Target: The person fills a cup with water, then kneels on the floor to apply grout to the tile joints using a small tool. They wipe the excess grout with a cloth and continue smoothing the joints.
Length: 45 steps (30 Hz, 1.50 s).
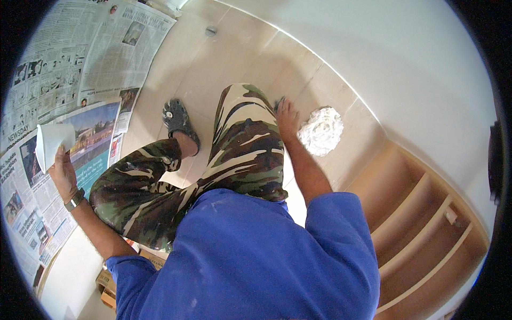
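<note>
My left hand (pixel 63 173) is closed on a thin white sheet-like piece (pixel 52 143), curved or folded, held at its lower edge in front of the newspaper (pixel 93 136). What the piece is made of, I cannot tell. My right hand (pixel 288 118) reaches down past my right knee, its fingers stretched out near the floor, with nothing seen in them. Beside it lies a round, crumpled white heap (pixel 321 131), either cloth or a soft mass. A dark bit by the fingertips is mostly hidden by the knee.
Newspaper sheets cover the surface at the left. My foot in a dark clog (pixel 180 122) rests on the tiled floor (pixel 234 53). A wooden shelf unit (pixel 416 224) stands at right along the white wall (pixel 405 64). Cardboard boxes (pixel 106 285) sit at lower left, and a small round fitting (pixel 211 31) lies on the floor.
</note>
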{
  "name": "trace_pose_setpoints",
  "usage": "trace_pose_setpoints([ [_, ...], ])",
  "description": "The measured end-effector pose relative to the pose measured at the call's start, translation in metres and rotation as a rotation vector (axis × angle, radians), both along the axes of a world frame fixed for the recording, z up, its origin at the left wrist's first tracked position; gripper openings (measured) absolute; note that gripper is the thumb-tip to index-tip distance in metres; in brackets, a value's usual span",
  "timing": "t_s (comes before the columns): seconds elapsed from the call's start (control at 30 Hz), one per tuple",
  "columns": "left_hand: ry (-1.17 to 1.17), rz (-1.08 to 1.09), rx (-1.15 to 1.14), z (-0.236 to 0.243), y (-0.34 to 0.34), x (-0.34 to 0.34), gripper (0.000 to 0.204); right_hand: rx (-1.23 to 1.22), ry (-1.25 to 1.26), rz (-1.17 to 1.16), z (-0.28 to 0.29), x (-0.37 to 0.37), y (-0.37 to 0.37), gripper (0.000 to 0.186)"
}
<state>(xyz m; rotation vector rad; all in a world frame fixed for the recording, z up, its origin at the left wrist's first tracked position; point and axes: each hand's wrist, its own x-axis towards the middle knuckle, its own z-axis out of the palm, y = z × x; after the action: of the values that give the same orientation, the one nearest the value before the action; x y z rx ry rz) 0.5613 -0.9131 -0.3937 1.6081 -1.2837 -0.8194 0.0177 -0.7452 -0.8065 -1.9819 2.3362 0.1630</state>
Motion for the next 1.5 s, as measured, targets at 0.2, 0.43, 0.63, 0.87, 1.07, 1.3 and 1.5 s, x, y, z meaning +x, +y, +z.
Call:
trace_pose_setpoints([
  [0.2,-0.026,0.002,0.065,-0.003,0.005,0.024,0.046,0.101,-0.223,-0.202,0.033,-0.021,-0.057,0.075],
  [0.43,-0.007,0.008,0.021,0.002,0.002,-0.005,0.045,0.232,-0.190,-0.235,0.007,-0.036,-0.020,0.070],
  [0.63,-0.144,0.042,0.104,-0.005,0.006,0.017,0.045,0.260,-0.209,-0.409,0.030,-0.090,-0.058,0.076],
  [0.87,-0.145,0.070,0.073,-0.005,0.011,0.014,0.038,0.153,-0.108,-0.148,0.015,-0.065,-0.086,0.072],
  [1.07,-0.277,0.048,0.116,0.001,0.027,-0.006,0.035,0.004,-0.149,-0.130,-0.003,-0.056,-0.115,0.060],
  [1.3,-0.362,-0.235,0.207,0.012,0.021,-0.110,0.050,-0.125,-0.445,-0.076,0.024,-0.047,-0.101,0.033],
  [1.5,-0.140,-0.532,-0.021,0.001,0.014,-0.175,0.073,-0.382,-1.354,0.204,0.352,0.044,-0.168,0.029],
])
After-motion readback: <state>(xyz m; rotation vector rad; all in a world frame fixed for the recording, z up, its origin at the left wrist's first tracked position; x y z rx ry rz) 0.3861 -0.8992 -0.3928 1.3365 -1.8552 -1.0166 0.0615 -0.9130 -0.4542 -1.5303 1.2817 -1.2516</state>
